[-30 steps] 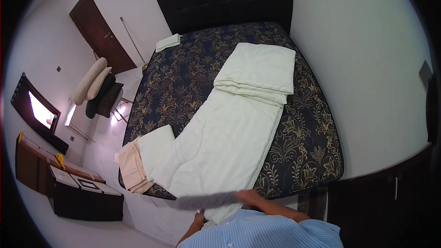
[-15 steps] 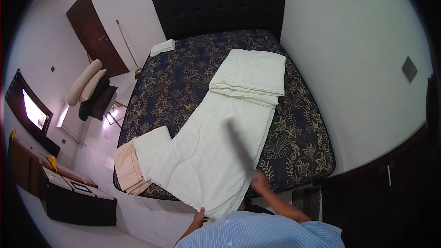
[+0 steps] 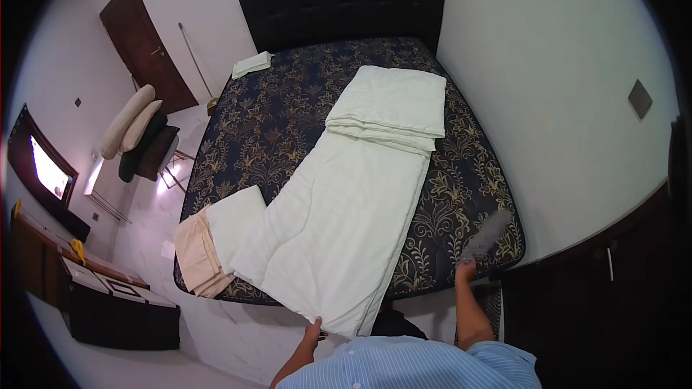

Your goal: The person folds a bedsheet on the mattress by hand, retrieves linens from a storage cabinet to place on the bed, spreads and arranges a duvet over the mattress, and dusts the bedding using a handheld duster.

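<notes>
My left hand (image 3: 315, 330) grips the near corner of a long white quilt (image 3: 339, 223) at the foot of the bed. The quilt's far end lies folded in layers on the dark patterned mattress (image 3: 252, 126). Out to the right, over the mattress's near right corner, my right hand (image 3: 466, 269) is closed on the end of a grey brush-like thing (image 3: 486, 236), blurred by motion. Beside the quilt on the left lie a folded white cloth (image 3: 236, 225) and a peach cloth (image 3: 200, 256).
A small folded white cloth (image 3: 251, 65) lies at the mattress's far left corner, below the black headboard (image 3: 346, 7). Pillows (image 3: 141, 137) are stacked at the left. A black-sided cabinet (image 3: 126, 317) stands lower left, dark furniture (image 3: 577, 302) lower right.
My right hand has swung the grey thing from the quilt's near end, up over the quilt, then right over the bare mattress. My left hand stays at the quilt's corner.
</notes>
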A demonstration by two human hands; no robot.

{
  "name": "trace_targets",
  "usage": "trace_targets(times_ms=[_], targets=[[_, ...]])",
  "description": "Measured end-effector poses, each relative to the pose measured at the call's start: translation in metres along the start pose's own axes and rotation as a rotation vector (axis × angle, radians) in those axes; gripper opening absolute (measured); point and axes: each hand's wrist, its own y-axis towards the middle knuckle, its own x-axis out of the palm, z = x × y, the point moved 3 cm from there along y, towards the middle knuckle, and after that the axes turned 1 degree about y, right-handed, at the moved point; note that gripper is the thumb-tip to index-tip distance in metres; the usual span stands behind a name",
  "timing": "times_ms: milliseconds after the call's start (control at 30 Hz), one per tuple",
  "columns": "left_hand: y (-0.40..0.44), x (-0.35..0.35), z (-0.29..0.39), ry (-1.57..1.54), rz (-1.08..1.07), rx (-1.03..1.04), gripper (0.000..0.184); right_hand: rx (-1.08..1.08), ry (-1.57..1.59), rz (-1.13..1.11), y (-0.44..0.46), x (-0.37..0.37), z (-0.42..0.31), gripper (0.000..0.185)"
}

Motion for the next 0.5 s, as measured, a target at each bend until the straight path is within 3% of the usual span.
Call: trace_targets(times_ms=[33, 100, 133, 167, 200, 233, 267, 300, 433, 500], targets=[[0.000, -0.001, 0.000, 0.010, 0.012, 0.007, 0.044, 0.227, 0.095, 0.067, 0.003, -0.004, 0.002, 0.036], [0.007, -0.003, -0.005, 0.005, 0.003, 0.013, 0.044, -0.060, -0.011, -0.098, -0.026, 0.019, -0.013, 0.030], [0.012, -0.003, -0.008, -0.004, -0.005, 0.016, 0.044, -0.314, 0.124, -0.163, -0.072, -0.004, -0.072, 0.026], [0.014, -0.001, -0.011, -0.015, -0.014, 0.019, 0.044, -0.242, 0.010, -0.446, -0.096, 0.040, -0.055, 0.022], [0.014, 0.000, -0.014, -0.020, -0.015, 0.019, 0.044, -0.297, -0.087, -0.644, -0.146, 0.021, -0.106, 0.020], [0.014, -0.001, -0.014, -0.006, -0.003, 0.017, 0.044, -0.483, -0.183, -0.927, -0.185, 0.025, -0.123, 0.024], [0.014, -0.002, -0.013, 0.007, 0.010, 0.017, 0.044, -0.897, 0.156, -0.936, -0.225, 0.036, -0.120, 0.031], [0.014, -0.002, -0.011, 0.020, 0.026, 0.018, 0.045, -1.004, -0.053, -1.263, -0.254, 0.049, -0.119, 0.035], [0.007, -0.002, -0.012, 0.014, -0.057, 0.038, 0.046, -1.214, -0.232, -1.373, -0.254, 0.056, -0.136, 0.041], [0.003, -0.006, -0.012, -0.023, -0.005, 0.055, 0.045, -1.010, -0.215, -1.104, -0.191, 0.064, -0.127, 0.040]])
